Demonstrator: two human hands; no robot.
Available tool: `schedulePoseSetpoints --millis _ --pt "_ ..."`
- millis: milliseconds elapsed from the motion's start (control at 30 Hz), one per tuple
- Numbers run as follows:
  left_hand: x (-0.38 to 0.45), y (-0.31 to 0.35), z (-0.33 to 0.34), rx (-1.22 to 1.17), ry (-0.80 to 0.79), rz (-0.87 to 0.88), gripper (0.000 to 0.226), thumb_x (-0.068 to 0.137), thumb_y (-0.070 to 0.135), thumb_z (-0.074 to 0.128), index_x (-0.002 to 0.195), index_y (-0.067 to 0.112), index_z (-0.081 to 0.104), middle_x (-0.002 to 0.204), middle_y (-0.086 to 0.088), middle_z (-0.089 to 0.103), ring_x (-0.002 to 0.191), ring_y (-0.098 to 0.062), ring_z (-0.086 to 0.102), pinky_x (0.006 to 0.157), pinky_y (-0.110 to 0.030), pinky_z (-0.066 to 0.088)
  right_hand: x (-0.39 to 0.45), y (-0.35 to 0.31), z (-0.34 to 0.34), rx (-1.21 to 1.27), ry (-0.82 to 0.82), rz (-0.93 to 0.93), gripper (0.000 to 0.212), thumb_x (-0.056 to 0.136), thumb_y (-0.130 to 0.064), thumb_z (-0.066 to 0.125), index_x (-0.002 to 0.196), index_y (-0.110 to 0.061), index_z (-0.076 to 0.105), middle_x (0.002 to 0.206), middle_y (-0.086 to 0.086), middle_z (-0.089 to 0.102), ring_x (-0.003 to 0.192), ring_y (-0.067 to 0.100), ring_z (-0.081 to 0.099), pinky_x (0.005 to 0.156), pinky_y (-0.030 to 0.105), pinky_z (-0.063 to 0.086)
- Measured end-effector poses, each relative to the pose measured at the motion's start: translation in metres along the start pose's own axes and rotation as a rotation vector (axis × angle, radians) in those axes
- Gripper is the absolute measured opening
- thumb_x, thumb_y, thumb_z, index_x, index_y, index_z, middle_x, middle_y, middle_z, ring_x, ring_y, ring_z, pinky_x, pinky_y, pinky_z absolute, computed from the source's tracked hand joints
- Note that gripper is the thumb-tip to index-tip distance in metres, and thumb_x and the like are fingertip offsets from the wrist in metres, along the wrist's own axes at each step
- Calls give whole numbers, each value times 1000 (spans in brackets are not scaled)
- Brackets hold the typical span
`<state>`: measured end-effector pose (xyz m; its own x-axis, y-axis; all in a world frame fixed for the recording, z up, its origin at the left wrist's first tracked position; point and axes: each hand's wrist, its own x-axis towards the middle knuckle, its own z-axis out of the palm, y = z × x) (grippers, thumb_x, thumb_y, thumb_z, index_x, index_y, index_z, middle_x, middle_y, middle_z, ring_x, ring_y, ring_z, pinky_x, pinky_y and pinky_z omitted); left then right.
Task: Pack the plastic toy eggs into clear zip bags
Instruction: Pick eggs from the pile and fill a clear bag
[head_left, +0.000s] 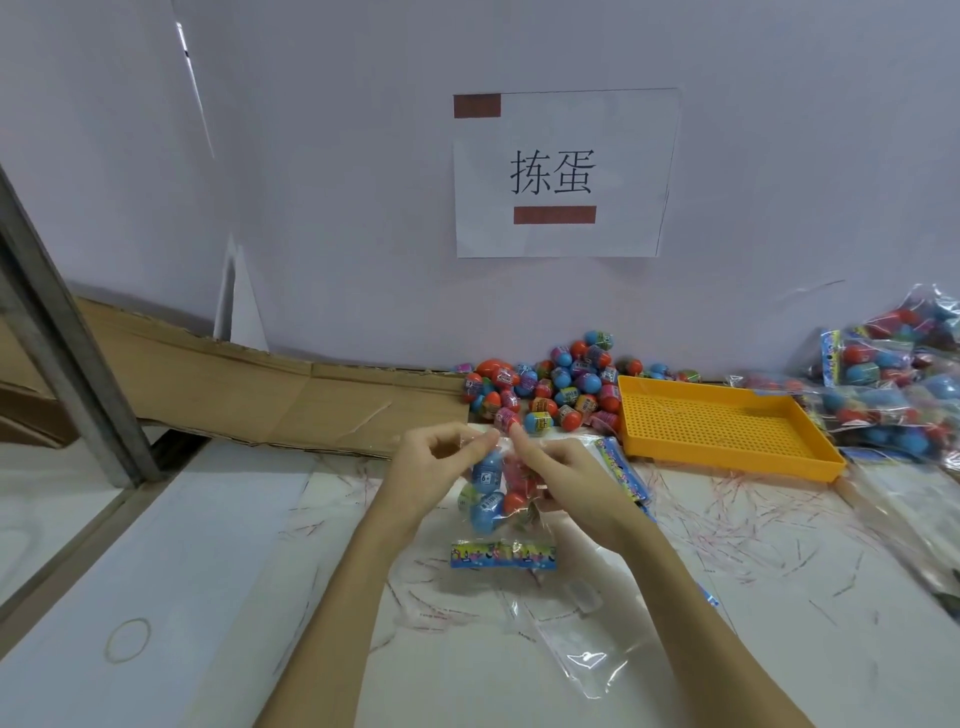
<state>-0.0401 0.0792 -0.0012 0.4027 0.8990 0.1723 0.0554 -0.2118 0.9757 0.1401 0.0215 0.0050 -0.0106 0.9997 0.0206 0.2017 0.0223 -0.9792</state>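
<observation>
A clear zip bag (498, 493) with several blue and red toy eggs inside lies between my hands, its printed header card (503, 555) toward me. My left hand (431, 467) pinches the bag's far edge between thumb and fingers. My right hand (566, 478) pinches the same edge from the right, index finger pointing at the egg pile. A heap of loose toy eggs (550, 387) in red, blue and mixed colours sits against the wall just beyond my hands.
An orange perforated tray (722, 431) stands right of the heap. Filled bags of eggs (893, 389) pile up at the far right. Flat clear bags (582, 639) lie on the table toward me. Cardboard (234, 395) runs along the wall at left; a rubber band (128, 640) lies near left.
</observation>
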Motion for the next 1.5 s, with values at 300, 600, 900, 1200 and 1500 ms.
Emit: schedulePoseSetpoints --millis 300,600,900,1200,1500 --pt "1 4 1 -61 223 93 30 76 41 79 93 16 83 100 8 75 93 -11 73 70 -24 59 7 9 9 -447 302 -219 74 96 -64 28 54 -6 47 44 -1 44 44 8 40 51 29 36" --pt "3 0 -3 -12 24 151 36 81 62 75 107 36 80 154 30 40 138 5 45 100 -25 52 4 2 6 139 205 -247 32 104 -29 53 129 -17 69 107 -1 78 97 19 75 78 31 62" --pt "10 -9 -5 -402 193 -168 69 68 58 88 126 23 72 114 -10 77 92 -22 74 70 -34 56 3 1 0 37 106 -153 42 94 -23 72 132 -34 61 85 -26 73 77 -6 67 68 8 49" --pt "4 -4 -8 -137 130 -10 24 90 43 73 92 19 77 84 -4 73 73 -13 67 63 -25 55 6 6 1 101 201 -97 30 102 -44 53 100 -35 81 93 -4 79 84 3 66 72 25 46" --pt "1 -3 1 137 209 221 17 103 30 61 90 19 64 61 0 58 54 -13 51 52 -29 45 11 12 -2 -318 299 -219 28 103 -32 55 103 -16 78 80 -6 77 69 4 71 69 19 56"
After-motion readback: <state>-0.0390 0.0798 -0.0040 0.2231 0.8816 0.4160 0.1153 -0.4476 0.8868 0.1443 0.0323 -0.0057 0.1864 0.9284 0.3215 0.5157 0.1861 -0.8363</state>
